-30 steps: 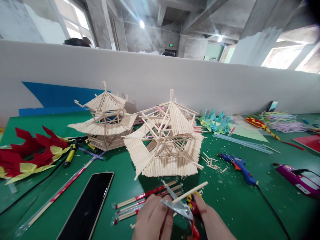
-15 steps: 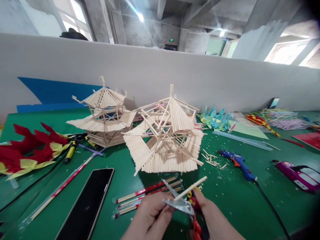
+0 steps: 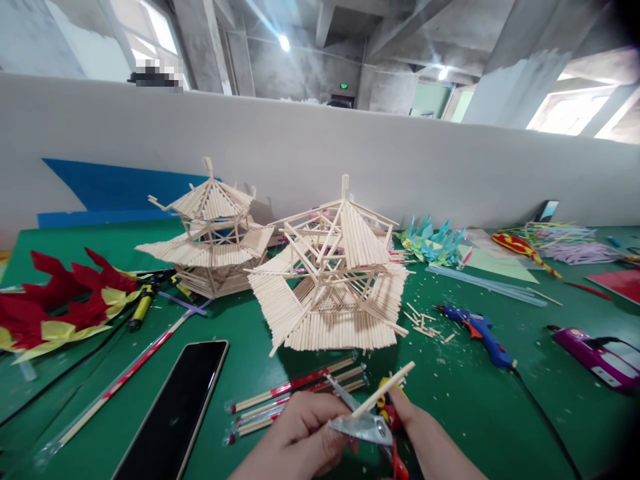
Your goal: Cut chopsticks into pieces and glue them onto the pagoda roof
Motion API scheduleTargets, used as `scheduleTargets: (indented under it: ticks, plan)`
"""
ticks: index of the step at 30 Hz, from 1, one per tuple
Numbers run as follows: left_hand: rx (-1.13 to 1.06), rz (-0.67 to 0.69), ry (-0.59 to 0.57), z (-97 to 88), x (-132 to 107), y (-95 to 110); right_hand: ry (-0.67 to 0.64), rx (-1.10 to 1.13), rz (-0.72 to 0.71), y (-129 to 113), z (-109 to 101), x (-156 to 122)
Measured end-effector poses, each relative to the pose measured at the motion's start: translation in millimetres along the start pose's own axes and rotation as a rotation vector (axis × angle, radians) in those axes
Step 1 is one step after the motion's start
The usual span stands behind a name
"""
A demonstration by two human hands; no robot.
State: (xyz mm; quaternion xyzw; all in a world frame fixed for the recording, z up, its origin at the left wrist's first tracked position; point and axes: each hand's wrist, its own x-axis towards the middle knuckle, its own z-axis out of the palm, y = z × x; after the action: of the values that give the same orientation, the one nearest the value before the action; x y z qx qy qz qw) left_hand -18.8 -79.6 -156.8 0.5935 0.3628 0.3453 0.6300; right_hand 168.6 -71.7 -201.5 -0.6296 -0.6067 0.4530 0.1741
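My left hand (image 3: 305, 433) is closed on a thin wooden stick (image 3: 387, 388), which slants up to the right between the blades of a pair of scissors (image 3: 367, 429). My right hand (image 3: 425, 433) is wrapped round the red and yellow scissor handles. The blades stand apart around the stick, their tips beside my left fingers. Just beyond rises a pavilion model built of sticks (image 3: 345, 327), its upper roof only partly covered. Wrapped chopsticks (image 3: 295, 385) lie under and left of my hands.
A second stick pavilion (image 3: 213, 250) stands behind on the left. A phone (image 3: 173, 407) lies at front left, by red paper petals (image 3: 65, 293). On the right are a blue glue gun (image 3: 480, 330) with its cord, stick offcuts (image 3: 424, 321) and a purple power strip (image 3: 595, 357).
The view has tilted slightly, so the scene sits a little lower. My hands, the stick and the scissors keep nearly the same pose; the blades remain apart around the stick.
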Motion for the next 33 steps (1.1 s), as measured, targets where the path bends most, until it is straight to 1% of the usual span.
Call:
scheduleTargets:
  ticks: [1,2,3,5,9,11,12,14,15,16,19,20,22,24,26,29,31,33]
  plan:
    - [-0.040,-0.039,-0.020,0.1,-1.0,-0.5,-0.001,-0.006,0.006,3.1,-0.5,-1.3]
    - [-0.047,-0.049,-0.025,0.9,-1.8,-0.1,0.000,-0.011,0.013,6.2,-1.1,-3.0]
    - [-0.020,-0.031,-0.006,2.4,-2.2,0.9,0.000,-0.017,0.020,9.1,-1.6,-4.8]
    - [0.131,0.072,0.072,7.0,-2.0,3.9,0.007,-0.025,0.030,13.3,-1.2,-8.9]
    - [0.525,0.381,0.311,16.3,1.0,2.6,0.025,0.052,0.016,11.9,8.1,-16.0]
    - [0.638,0.463,0.363,18.1,2.5,-0.7,-0.001,0.116,0.014,7.9,14.1,-17.9]
    - [0.645,0.485,0.353,18.1,3.3,-1.5,-0.018,0.141,0.016,5.9,16.4,-18.4]
    - [0.548,0.460,0.283,16.5,4.9,0.1,-0.039,0.147,0.000,3.2,18.5,-19.0]
    - [0.454,0.411,0.237,15.2,5.6,2.3,-0.042,0.137,-0.014,2.5,18.2,-19.5]
    - [0.345,0.336,0.195,13.7,6.3,4.9,-0.044,0.121,-0.030,2.2,16.9,-20.3]
    - [0.042,0.055,0.075,9.5,7.4,11.5,-0.039,0.079,-0.065,0.7,7.2,-25.6]
    - [-0.024,-0.013,0.051,8.8,7.4,12.3,-0.036,0.072,-0.074,-0.7,2.5,-28.2]
    - [-0.069,-0.070,0.046,9.1,6.6,12.3,-0.029,0.027,-0.108,-4.6,-7.2,-33.6]
    - [-0.011,-0.029,0.081,11.5,5.3,11.4,-0.032,-0.040,-0.145,-8.2,-14.2,-37.6]
    - [0.108,0.063,0.135,14.8,4.2,10.9,-0.032,-0.082,-0.158,-8.0,-15.3,-38.6]
    - [0.283,0.204,0.177,17.3,3.9,10.5,-0.015,-0.073,-0.128,1.0,-4.4,-34.0]
    - [0.341,0.228,0.169,16.1,4.4,10.1,-0.018,-0.063,-0.108,9.6,7.1,-28.4]
    - [0.333,0.189,0.139,13.1,4.8,9.7,-0.038,-0.047,-0.064,16.6,15.8,-23.4]
